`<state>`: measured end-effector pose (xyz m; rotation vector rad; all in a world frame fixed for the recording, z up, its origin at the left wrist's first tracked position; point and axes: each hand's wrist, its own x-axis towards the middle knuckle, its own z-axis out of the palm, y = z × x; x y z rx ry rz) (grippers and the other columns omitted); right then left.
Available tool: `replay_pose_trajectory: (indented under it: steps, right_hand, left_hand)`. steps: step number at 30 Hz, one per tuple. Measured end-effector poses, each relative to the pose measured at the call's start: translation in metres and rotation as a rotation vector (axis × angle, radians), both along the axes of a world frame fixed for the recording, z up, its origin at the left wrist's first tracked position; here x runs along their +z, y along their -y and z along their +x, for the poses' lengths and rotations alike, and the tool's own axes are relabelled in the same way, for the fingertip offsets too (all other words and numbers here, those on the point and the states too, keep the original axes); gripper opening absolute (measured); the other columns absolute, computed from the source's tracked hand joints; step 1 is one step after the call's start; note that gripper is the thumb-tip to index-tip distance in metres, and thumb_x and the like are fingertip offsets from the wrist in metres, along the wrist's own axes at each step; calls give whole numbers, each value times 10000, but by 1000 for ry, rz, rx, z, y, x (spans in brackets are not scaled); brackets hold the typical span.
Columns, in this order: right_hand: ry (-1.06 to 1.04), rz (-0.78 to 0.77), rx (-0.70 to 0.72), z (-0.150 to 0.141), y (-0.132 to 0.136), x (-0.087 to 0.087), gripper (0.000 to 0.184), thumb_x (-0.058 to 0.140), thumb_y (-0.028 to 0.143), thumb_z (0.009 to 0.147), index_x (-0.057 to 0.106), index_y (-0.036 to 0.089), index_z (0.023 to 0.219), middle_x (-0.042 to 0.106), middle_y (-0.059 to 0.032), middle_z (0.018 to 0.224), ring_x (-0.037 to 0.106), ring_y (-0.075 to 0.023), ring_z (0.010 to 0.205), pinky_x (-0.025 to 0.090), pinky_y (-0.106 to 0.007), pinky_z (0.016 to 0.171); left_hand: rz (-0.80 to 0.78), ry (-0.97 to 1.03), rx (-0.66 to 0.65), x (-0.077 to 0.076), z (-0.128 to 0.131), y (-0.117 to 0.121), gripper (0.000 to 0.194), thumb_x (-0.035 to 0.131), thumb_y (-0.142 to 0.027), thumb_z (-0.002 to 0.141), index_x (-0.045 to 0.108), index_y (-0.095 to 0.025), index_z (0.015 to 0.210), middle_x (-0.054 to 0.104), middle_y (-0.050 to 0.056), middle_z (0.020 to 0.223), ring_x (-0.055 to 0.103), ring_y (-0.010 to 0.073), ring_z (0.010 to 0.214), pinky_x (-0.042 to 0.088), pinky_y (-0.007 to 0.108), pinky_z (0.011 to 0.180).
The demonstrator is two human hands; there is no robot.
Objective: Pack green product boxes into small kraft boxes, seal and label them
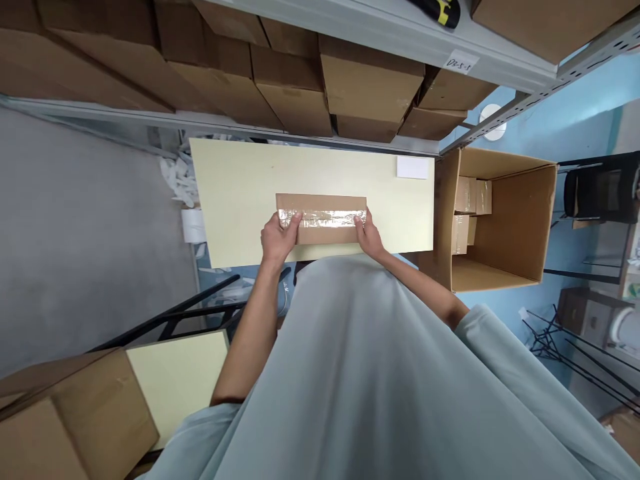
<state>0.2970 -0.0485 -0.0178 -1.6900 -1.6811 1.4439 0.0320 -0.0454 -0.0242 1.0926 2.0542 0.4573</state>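
A long, flat cardboard box (pixel 325 236) with clear shiny tape along its middle is held level over a pale yellow tabletop (pixel 235 193). My left hand (pixel 278 239) grips its left end, thumb on the top face by the tape. At the opposite end, my right hand (pixel 369 235) has its thumb pressed on the tape, fingers around the edge. The fingers under the box are mostly hidden. Whether the box touches the tabletop I cannot tell. Behind it, near the far right corner of the table, lies a white paper slip (pixel 412 167).
To the right stands a large open carton (pixel 505 272) with several small taped boxes (pixel 466 195) inside. A metal shelf (pixel 350 20) full of cardboard boxes runs along the far side. A white roll (pixel 193 225) is left of the table; another carton (pixel 100 407) sits lower left.
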Motion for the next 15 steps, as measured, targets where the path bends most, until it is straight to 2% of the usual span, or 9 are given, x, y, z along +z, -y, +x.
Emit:
replay_pose_trajectory:
  steps: [1, 3, 7, 11, 13, 15]
  right_hand:
    - [-64, 28, -78, 2, 2, -4, 930, 237, 815, 1132, 261, 193, 1823, 662, -147, 1610, 616, -314, 1498, 466, -488, 1311]
    - [-106, 37, -136, 5, 3, -11, 959, 191, 842, 1119, 235, 204, 1834, 608, -128, 1681, 546, -292, 1585, 406, -488, 1367]
    - [-103, 47, -146, 7, 4, -14, 985, 206, 869, 1106, 250, 203, 1830, 524, -121, 1767, 443, -279, 1676, 328, -491, 1418]
    - [-63, 90, -158, 7, 11, -11, 929, 262, 825, 1132, 277, 198, 1817, 546, -142, 1749, 544, -298, 1608, 427, -497, 1360]
    - [15, 89, -175, 7, 15, -10, 883, 264, 798, 1145, 300, 210, 1803, 589, -153, 1709, 614, -325, 1540, 503, -529, 1293]
    - [127, 85, -188, 6, 18, -9, 851, 269, 779, 1152, 339, 209, 1780, 628, -167, 1665, 647, -352, 1496, 544, -552, 1242]
  left_hand:
    - [18, 17, -25, 0, -3, 1, 499, 576, -631, 1048, 749, -179, 1167, 826, 138, 1121, 764, 327, 1100, 587, 411, 1013]
    - [41, 18, -62, 0, -7, 3, 499, 493, -591, 1084, 755, -171, 1155, 830, 140, 1113, 758, 313, 1090, 579, 391, 995]
    - [55, 84, -98, 1, -17, 1, 466, 523, -533, 1079, 772, -150, 1170, 838, 146, 1141, 765, 295, 1078, 580, 377, 990]
    - [137, 201, -61, 7, -34, -4, 396, 665, -422, 1005, 797, -140, 1250, 841, 131, 1261, 786, 246, 1104, 593, 335, 1012]
    - [148, 172, -59, 12, -45, -5, 346, 716, -395, 976, 831, -147, 1188, 858, 113, 1194, 800, 234, 1031, 608, 328, 978]
    - [152, 137, -114, 17, -54, -7, 286, 745, -396, 973, 859, -173, 1112, 870, 86, 1117, 805, 231, 962, 615, 332, 955]
